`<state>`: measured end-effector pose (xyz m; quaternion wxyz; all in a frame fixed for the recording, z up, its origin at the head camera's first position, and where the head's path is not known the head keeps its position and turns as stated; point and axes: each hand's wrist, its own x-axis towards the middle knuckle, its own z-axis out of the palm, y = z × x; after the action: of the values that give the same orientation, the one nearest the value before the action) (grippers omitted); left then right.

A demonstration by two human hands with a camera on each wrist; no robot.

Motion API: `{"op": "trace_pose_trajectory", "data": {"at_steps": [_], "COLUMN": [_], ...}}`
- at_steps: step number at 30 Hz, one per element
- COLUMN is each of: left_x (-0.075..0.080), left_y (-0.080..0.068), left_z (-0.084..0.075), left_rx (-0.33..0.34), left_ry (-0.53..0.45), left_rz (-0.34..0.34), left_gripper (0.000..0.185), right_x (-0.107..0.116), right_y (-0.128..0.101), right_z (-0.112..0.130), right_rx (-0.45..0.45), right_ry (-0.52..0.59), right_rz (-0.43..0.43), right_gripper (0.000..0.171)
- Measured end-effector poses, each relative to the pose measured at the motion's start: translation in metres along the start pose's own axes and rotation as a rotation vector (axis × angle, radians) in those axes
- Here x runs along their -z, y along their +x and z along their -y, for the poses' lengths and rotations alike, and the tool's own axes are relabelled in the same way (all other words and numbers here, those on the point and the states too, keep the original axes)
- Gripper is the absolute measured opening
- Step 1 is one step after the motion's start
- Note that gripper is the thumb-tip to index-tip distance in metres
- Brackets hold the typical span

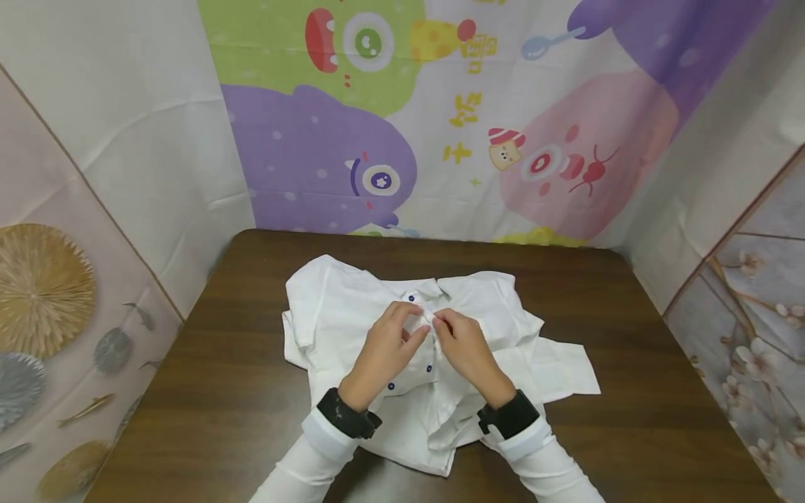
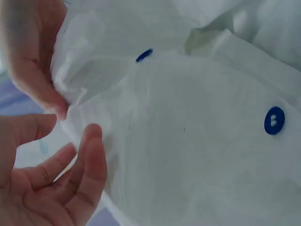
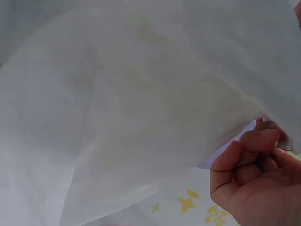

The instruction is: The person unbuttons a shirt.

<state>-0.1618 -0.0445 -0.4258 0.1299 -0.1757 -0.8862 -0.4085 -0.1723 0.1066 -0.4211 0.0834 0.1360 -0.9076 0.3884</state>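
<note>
dark wooden bench [image 1: 220, 391] carries a white shirt [image 1: 339, 300]. left hand [image 1: 383, 349] and right hand [image 1: 462, 346] pinch its placket, fingers closed on cloth, seemingly to button it.

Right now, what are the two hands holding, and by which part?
Both the left hand and right hand pinch the white shirt at its front button edge, just below the collar.

a white short-sleeved shirt [image 1: 352, 307] with small dark blue buttons [image 1: 411, 298] lies front up and rumpled on the table. its collar points away, its placket partly open.
</note>
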Motion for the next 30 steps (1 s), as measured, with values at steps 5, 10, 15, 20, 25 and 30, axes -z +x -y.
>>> {"op": "trace_pose_trajectory", "data": {"at_steps": [5,10,15,20,25,30], "left_x": [-0.0052,-0.0081,-0.0087,-0.008,-0.0073,-0.0055], "left_y": [0.0049,0.0053,0.0048,0.004,0.0034,0.0023], "left_z": [-0.0046,-0.0077,-0.0098,-0.0091,-0.0097,-0.0108], "left_rx": [0.023,0.011,-0.008,-0.017,-0.037,-0.042], "left_ry": [0.047,0.127,0.148,0.16,0.168,0.142], "left_rz": [-0.028,-0.047,-0.074,-0.077,-0.1,-0.1], "left_gripper": [0.027,0.024,0.019,0.016,0.014,0.014], "right_x": [0.0026,0.0035,0.0051,0.0061,0.0051,0.0037], "right_y": [-0.003,-0.0055,-0.0065,-0.006,-0.0054,-0.0051], "right_z": [0.0028,0.0033,0.0039,0.0055,0.0045,0.0041], "right_rx": [0.003,-0.024,-0.032,0.028,0.073,0.077], "right_ry": [0.035,0.072,0.068,0.038,0.034,0.06], "right_rz": [-0.06,-0.087,-0.072,-0.078,-0.128,-0.173], "right_gripper": [0.016,0.016,0.016,0.016,0.015,0.015]}}
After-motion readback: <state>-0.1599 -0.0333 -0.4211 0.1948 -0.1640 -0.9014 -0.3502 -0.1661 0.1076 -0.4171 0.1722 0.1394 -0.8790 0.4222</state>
